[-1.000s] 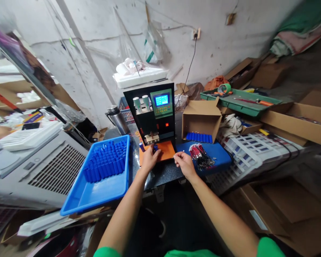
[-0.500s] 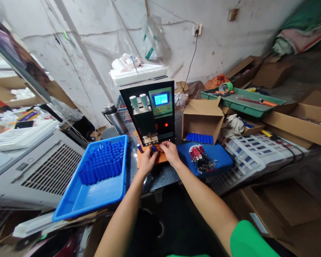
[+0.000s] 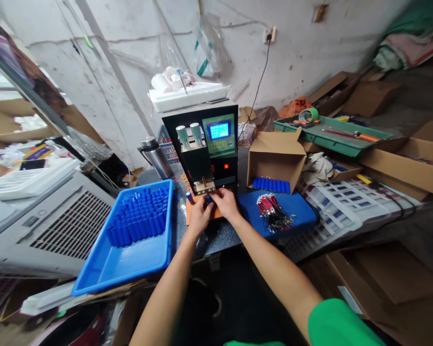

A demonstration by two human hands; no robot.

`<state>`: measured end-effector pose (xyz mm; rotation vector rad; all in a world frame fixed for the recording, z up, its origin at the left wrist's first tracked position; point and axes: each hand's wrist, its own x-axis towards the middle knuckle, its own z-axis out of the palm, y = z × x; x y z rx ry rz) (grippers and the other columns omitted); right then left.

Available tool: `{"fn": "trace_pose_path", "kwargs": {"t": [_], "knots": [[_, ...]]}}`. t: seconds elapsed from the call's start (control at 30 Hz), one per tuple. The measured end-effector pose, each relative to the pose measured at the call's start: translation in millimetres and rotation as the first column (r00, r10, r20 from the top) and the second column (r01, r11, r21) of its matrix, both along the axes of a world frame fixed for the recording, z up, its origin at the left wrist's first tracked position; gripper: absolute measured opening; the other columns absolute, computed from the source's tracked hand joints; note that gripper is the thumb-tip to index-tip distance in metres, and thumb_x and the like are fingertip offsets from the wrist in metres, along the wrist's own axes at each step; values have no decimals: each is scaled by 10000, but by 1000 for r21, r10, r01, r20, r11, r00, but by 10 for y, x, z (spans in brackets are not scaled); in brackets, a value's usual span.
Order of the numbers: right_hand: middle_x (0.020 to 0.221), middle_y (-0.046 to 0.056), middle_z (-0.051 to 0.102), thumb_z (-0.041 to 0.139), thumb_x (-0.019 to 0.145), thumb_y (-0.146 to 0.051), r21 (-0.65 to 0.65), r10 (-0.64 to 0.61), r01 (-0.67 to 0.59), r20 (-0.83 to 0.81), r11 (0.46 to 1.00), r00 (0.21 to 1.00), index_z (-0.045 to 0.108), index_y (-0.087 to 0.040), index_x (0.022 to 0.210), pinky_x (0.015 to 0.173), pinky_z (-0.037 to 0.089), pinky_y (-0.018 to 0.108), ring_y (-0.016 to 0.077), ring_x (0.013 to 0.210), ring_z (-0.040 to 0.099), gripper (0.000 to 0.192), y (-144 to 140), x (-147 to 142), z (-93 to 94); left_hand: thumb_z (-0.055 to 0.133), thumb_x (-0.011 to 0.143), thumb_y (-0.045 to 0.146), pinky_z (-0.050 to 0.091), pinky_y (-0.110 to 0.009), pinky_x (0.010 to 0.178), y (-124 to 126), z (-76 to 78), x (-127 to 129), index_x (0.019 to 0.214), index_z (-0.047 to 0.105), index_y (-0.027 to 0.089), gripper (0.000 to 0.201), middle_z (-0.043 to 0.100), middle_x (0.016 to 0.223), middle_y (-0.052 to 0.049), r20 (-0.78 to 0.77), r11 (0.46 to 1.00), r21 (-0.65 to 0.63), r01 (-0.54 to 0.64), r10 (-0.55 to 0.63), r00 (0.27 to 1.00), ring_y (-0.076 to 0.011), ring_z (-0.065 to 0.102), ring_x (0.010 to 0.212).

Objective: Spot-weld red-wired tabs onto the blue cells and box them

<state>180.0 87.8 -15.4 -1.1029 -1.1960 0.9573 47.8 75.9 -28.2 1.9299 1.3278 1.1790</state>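
My left hand (image 3: 201,215) is closed around a blue cylindrical battery cell (image 3: 208,198), below the electrodes (image 3: 204,184) of a black spot welder (image 3: 220,175). Beside it, my right hand (image 3: 225,204) pinches at the cell's near end; a small pale tip shows above its fingers, but what it holds is too small to make out. Another blue cell (image 3: 189,197) stands upright on the orange base plate (image 3: 193,214), left of my left hand. The welder's screen (image 3: 219,130) is lit, as is a red switch.
To the left, a blue tray (image 3: 124,269) holds many upright blue cells. On the right, red and black wire leads (image 3: 274,214) lie on a blue pad (image 3: 248,204), before a cardboard box (image 3: 277,153) with a row of blue cells. A steel flask (image 3: 158,158) stands behind the tray.
The right hand has shifted slightly closer to the left hand and the electrodes. The curve on the welder's screen looks different. The whole view has shifted a little.
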Motion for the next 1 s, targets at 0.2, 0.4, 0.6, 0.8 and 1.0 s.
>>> {"fn": "trace_pose_path", "kwargs": {"t": [0.2,0.4,0.6,0.8,1.0], "knots": [[786,28,719,615,780,-347,5,4,-4,-4,1000,1000,653,-208,755,727,488,303,202,759,639,146,-7,-10,16,540,874,317,503,-361,907,-11,8,5,1084,632,164,275,702,985,-63,8,1000,-8,6,-6,1000,-232,645,968],[783,30,725,626,769,-343,12,2,-1,-21,1000,1000,653,-209,742,717,483,302,209,769,642,139,-15,-15,33,541,873,313,506,-353,895,-21,21,15,1078,632,168,267,701,971,-59,-1,1000,-12,-14,14,1000,-226,646,954],[764,32,713,636,778,-366,7,2,-2,-4,1000,1000,661,-202,740,691,465,293,199,733,629,170,-24,-5,43,539,868,317,506,-350,869,-16,6,13,1030,632,160,244,697,950,-65,-3,1000,7,-14,14,1000,-222,645,912],[751,19,706,638,773,-367,6,8,-8,-25,1000,1000,648,-207,735,695,472,292,190,713,622,165,-1,-17,19,539,877,305,509,-348,873,-15,9,17,1068,626,163,253,702,989,-66,-2,1000,11,-10,10,1000,-218,647,923],[739,15,691,638,766,-381,-5,45,-45,-44,999,998,650,-204,742,663,464,281,187,705,623,179,6,27,-33,537,889,308,514,-341,849,-19,1,19,1065,638,171,245,702,950,-57,-14,1000,-4,-18,18,1000,-215,654,888]]}}
